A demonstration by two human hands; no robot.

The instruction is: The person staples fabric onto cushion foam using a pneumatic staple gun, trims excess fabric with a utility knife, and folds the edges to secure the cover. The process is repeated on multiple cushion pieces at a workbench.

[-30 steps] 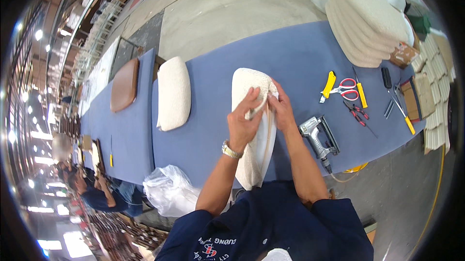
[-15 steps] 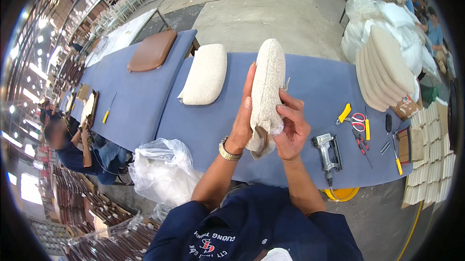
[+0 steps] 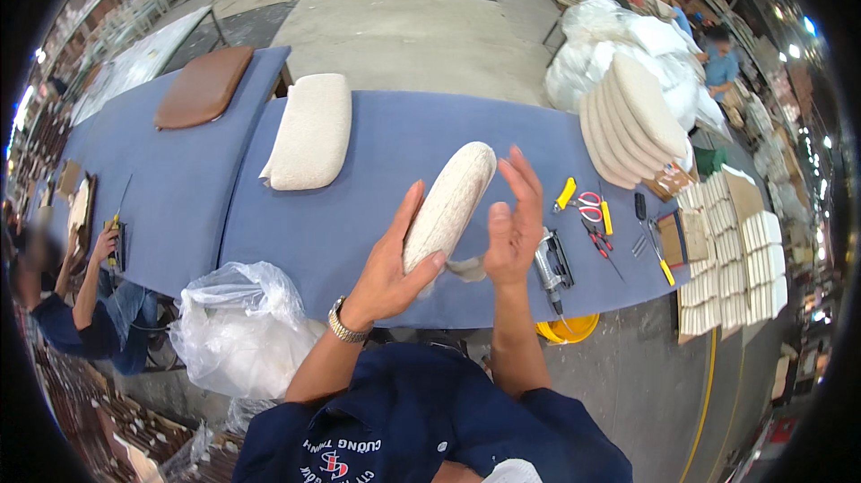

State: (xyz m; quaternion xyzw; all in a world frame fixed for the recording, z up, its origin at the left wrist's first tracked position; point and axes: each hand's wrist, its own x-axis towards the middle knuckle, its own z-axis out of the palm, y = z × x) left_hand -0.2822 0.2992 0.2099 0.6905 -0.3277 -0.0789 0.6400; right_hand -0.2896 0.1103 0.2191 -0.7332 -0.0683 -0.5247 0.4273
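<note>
A cream upholstered seat cushion [image 3: 453, 200] stands on edge above the blue-covered table [image 3: 377, 138]. My left hand [image 3: 395, 259] holds its lower end from the left, thumb under the edge. My right hand [image 3: 516, 223] is beside the cushion on the right, fingers spread and off the fabric. A loose flap of fabric [image 3: 465, 269] hangs at the cushion's lower end between my hands.
Another cream cushion [image 3: 309, 129] and a brown one [image 3: 202, 87] lie on the table. A staple gun [image 3: 549, 266], scissors [image 3: 590, 205] and small tools lie at the right, near a cushion stack [image 3: 632, 120]. A clear plastic bag [image 3: 238, 326] hangs at the near edge. A seated person [image 3: 63, 304] works at the left.
The cushion has been lifted off the table and turned on edge. My right hand has come off it and opened; the view has swung left.
</note>
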